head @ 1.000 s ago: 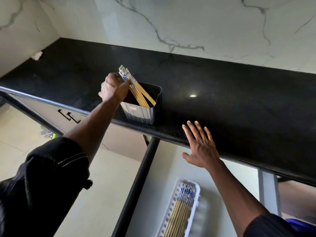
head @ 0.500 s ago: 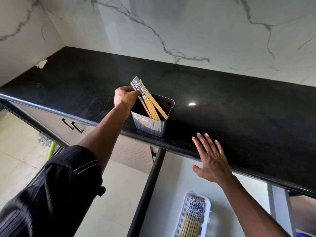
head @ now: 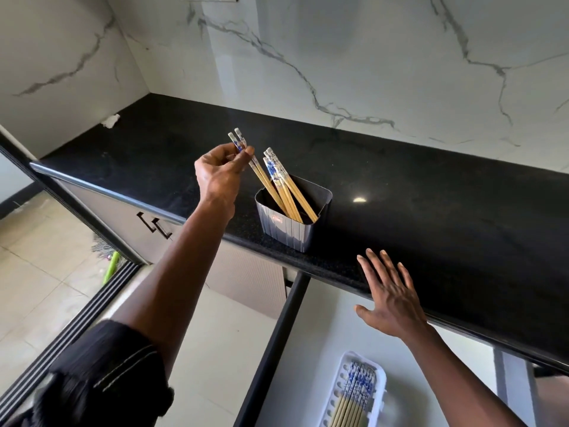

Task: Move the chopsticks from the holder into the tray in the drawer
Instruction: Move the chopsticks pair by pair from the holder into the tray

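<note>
Left hand point(head: 222, 174) pinching a pair of chopsticks point(head: 258, 174) near their blue-and-white patterned tops, thumb against fingertips, lower ends slanting down inside the holder point(head: 292, 217). Right hand point(head: 392, 298) open and flat, fingers spread, hovering at the counter's point(head: 431, 204) front edge, holding nothing.

Light, stiff sticks by the look of them: pale wood-coloured shafts, glossy decorated heads. Probably a touch slick up top, so a firm pinch just below the pattern, both sticks pressed together, should stop them scissoring apart. No fragility worth fretting over, though a loose grip could let one slide free.

A few more chopsticks point(head: 284, 186) leaning in the holder, fanned toward the left. Holder itself a grey, ribbed, squarish cup with rounded corners, dark inside, standing close to the counter's edge. Counter black, polished, speckled; marble-veined wall behind.

Down in the open drawer point(head: 308, 365), a white slotted plastic tray point(head: 380, 392) already carrying a neat row of chopsticks point(head: 354, 396), patterned ends pointing toward the counter.
</note>
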